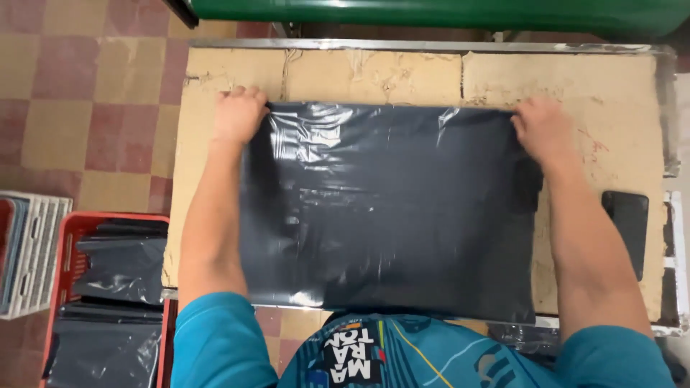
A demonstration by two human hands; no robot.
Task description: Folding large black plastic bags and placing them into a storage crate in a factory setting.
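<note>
Dark grey glossy plastic bag [388, 215], flat on the cardboard-covered table [589, 86]: I read my left hand [237, 113] and right hand [543, 128] pinching its far corners, spreading step; next move likely needs an even pull or fold.

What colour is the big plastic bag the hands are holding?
The plastic bag is dark grey, almost black, and shiny; the head view shows it best.

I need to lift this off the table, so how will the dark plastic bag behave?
The dark plastic bag will probably flop and sag: it is a thin, wrinkled sheet. Its glossy sheen suggests it is slippery. It looks light, lying flat on the cardboard-covered table.
</note>
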